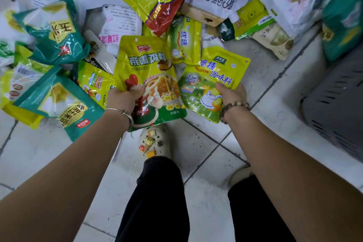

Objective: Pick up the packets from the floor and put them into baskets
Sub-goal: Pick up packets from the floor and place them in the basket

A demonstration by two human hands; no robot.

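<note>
On the tiled floor (pixel 49 153) a heap of packets (pixel 59 45) lies ahead and a grey basket (pixel 334 108) sits at right; the left hand (pixel 125 100) grips a tall yellow-green packet (pixel 149 69) and the right hand (pixel 231 92) pinches a smaller yellow packet (pixel 216 73), so pick-up seems done and the next move is probably carrying both rightward to the basket.

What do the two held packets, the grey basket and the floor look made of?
Yellow packet in the left hand: glossy plastic film, showing glare streaks and creases. Green-yellow packet in the right hand: the same shiny, wrinkled film. Grey basket: probably matte moulded plastic, with slotted walls. Floor: pale tiles, likely ceramic, with dark grout lines.
</note>
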